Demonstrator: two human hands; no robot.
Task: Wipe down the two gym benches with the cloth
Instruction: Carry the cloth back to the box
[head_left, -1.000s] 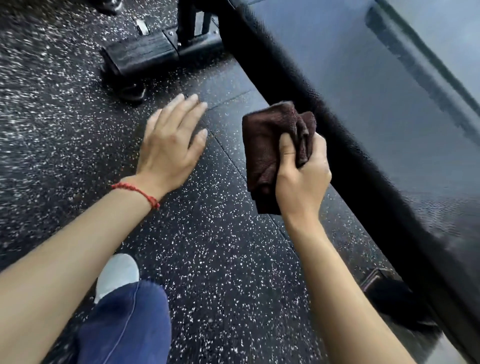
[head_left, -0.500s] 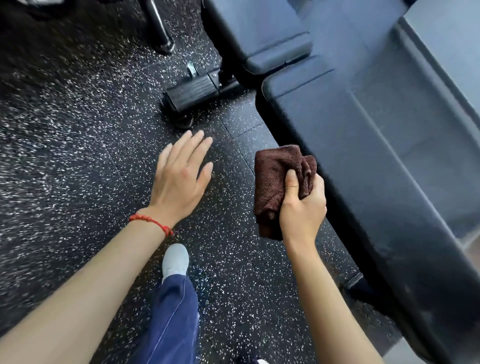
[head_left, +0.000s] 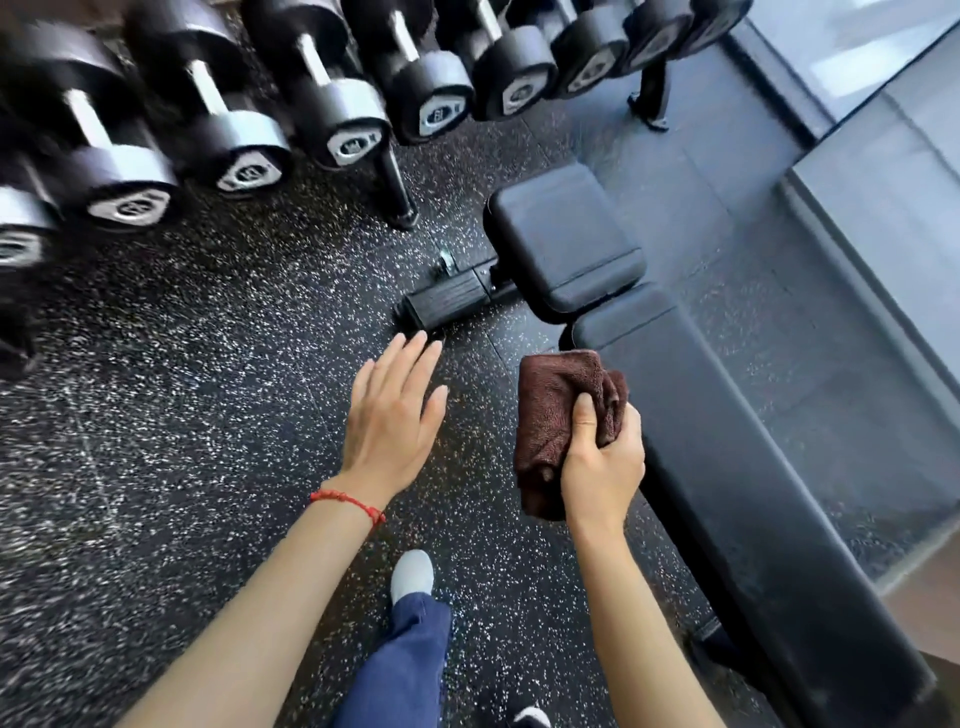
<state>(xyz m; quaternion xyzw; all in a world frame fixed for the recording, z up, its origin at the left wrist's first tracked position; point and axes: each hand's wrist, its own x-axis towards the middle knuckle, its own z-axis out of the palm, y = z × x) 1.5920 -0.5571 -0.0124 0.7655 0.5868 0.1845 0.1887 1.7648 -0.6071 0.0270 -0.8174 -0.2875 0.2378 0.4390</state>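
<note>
A black padded gym bench (head_left: 727, 467) runs from the centre toward the lower right, with its short seat pad (head_left: 566, 244) at the far end. My right hand (head_left: 602, 462) is closed around a bunched dark brown cloth (head_left: 556, 415), held in the air just left of the bench's long pad, not touching it as far as I can tell. My left hand (head_left: 392, 415) hovers flat over the floor with fingers together and extended, holding nothing; a red string bracelet circles its wrist. Only one bench is in view.
A rack of black dumbbells (head_left: 332, 93) lines the top, with rack legs (head_left: 397, 197) standing on the speckled rubber floor (head_left: 156, 441). The bench's foot bar (head_left: 447, 304) sits ahead of my left hand. A glass wall (head_left: 883, 182) runs along the right. My leg and shoe (head_left: 413, 577) are below.
The view has pulled back and up, bringing the whole bench and the dumbbell rack into sight. Both hands keep the same pose, the right one still gripping the cloth.
</note>
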